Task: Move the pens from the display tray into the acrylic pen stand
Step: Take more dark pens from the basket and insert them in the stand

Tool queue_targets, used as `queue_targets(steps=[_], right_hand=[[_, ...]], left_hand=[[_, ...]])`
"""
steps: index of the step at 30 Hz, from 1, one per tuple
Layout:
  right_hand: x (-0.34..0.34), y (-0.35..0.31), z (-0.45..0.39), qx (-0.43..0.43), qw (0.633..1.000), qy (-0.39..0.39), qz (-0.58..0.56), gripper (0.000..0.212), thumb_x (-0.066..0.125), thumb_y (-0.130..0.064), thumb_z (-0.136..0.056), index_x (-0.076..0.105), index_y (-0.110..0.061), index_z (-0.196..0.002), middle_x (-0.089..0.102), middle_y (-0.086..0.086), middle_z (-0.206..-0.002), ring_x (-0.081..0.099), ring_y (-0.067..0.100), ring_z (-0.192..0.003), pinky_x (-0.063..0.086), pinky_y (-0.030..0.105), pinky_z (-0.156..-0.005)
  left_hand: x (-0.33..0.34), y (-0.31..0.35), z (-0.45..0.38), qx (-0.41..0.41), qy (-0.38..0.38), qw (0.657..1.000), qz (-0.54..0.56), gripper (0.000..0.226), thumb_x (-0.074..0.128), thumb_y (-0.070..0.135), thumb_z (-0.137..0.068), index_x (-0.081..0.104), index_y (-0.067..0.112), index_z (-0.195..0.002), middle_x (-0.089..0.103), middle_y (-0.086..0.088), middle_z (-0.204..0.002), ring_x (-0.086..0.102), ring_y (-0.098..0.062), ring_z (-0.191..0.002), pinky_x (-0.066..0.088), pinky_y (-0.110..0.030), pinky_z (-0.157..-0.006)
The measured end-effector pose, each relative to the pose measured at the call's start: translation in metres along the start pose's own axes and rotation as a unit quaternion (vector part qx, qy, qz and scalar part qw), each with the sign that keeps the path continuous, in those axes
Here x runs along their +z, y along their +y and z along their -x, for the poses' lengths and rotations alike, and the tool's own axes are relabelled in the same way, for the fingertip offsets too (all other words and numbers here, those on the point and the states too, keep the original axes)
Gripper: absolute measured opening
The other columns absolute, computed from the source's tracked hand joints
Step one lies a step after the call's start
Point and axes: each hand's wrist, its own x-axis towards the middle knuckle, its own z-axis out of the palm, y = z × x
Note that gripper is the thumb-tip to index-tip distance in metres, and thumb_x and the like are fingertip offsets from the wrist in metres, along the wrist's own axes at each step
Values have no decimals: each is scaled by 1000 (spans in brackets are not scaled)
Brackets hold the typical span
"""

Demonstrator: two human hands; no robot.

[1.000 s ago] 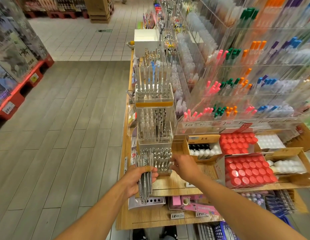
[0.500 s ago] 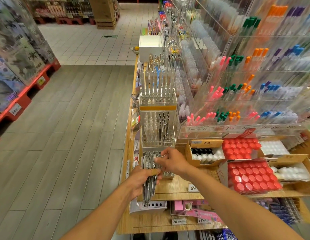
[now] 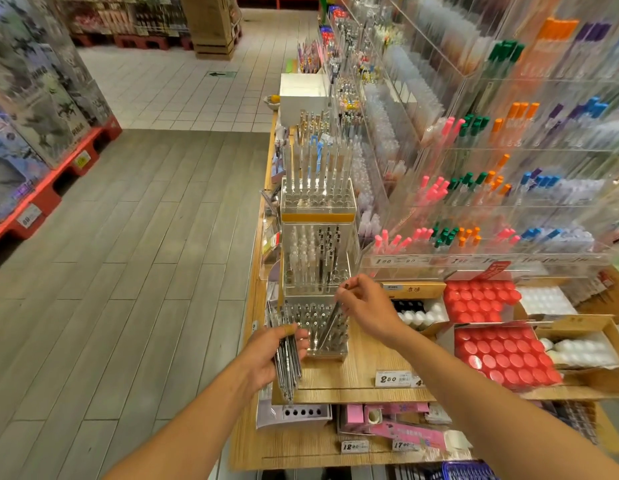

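Left hand (image 3: 271, 355) grips a bundle of pens (image 3: 287, 362) just left of the acrylic pen stand (image 3: 315, 327). Right hand (image 3: 367, 308) pinches one pen (image 3: 330, 323), tilted, tip apparently at the stand's holes. Price tags read "250" (image 3: 393, 378), "1290" (image 3: 355, 446); other print blurred.

pen stand (image 3: 315, 327) on shelf (image 3: 363, 362), bottle boxes (image 3: 502, 355) right, floor (image 3: 128, 254) left

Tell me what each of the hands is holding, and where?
The left hand grips a bundle of pens around its middle. The right hand pinches a single pen near its top end.
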Motion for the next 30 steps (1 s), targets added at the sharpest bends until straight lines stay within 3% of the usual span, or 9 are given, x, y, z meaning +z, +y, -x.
queue_targets(steps=[3, 5, 10, 13, 19, 23, 26, 28, 30], right_hand=[[-6, 11, 0, -74, 990, -13, 115, 10, 57, -22, -97, 54, -13, -101, 61, -2, -83, 56, 9, -73, 47, 24, -66], [-8, 21, -1, -97, 981, -34, 165, 8, 56, -22, -97, 54, -15, -99, 61, -4, -79, 56, 9, -69, 50, 28, -64], [-1, 43, -3, -127, 946, -110, 276, 6, 53, -24, -98, 47, -26, -98, 63, -5, -84, 61, 13, -76, 54, 34, -68], [3, 53, -4, -151, 921, -115, 340, 6, 52, -25, -96, 46, -27, -98, 58, -9, -91, 57, 13, -83, 51, 34, -73], [13, 64, -2, -239, 866, -96, 430, 17, 59, -21, -92, 68, -14, -105, 54, 1, -105, 53, 19, -97, 48, 32, -80], [16, 62, 0, -206, 869, -72, 444, 24, 61, -26, -91, 71, -20, -112, 53, -1, -105, 50, 18, -99, 45, 31, -80], [19, 51, -1, -178, 871, -80, 451, 26, 66, -35, -88, 69, -24, -110, 54, -6, -106, 52, 14, -101, 46, 29, -83], [24, 39, -2, -136, 911, -78, 381, 29, 65, -40, -89, 66, -24, -113, 60, -8, -105, 57, 11, -98, 50, 31, -84], [30, 25, -4, -68, 966, -76, 239, 30, 63, -39, -91, 64, -22, -115, 66, -6, -100, 63, 13, -90, 55, 34, -79]], left_hand=[[-4, 2, -3, -1, 1, 1000, -1, 27, 62, 10, -94, 67, -12, -109, 73, -24, -92, 72, -26, -73, 60, -31, -60], [-4, 3, -4, 0, 2, 1000, 2, 27, 63, 10, -92, 67, -13, -106, 73, -25, -92, 73, -26, -72, 60, -31, -59], [0, 5, -9, 9, 4, 1000, 16, 20, 61, 3, -92, 63, -8, -109, 74, -22, -99, 75, -25, -75, 61, -33, -61], [1, 6, -11, 10, -3, 1000, 12, 21, 61, 2, -92, 62, -8, -111, 74, -23, -101, 74, -25, -75, 62, -34, -62], [-2, 9, -13, 8, -16, 1000, -10, 17, 62, 2, -92, 67, -11, -103, 74, -23, -102, 74, -25, -79, 63, -34, -67], [-6, 9, -13, 6, -25, 999, -29, 14, 68, 2, -87, 75, -8, -90, 73, -25, -102, 75, -27, -85, 61, -31, -66], [-5, 9, -11, -2, -31, 999, -26, 22, 71, 4, -83, 72, -11, -99, 73, -26, -101, 75, -27, -82, 61, -30, -65], [-4, 9, -9, -5, -44, 999, -28, 32, 73, 6, -79, 69, -13, -105, 73, -26, -99, 74, -27, -79, 61, -30, -64], [-1, 9, -6, -5, -59, 998, -28, 40, 75, 5, -75, 64, -14, -108, 73, -25, -96, 73, -26, -75, 61, -32, -63]])
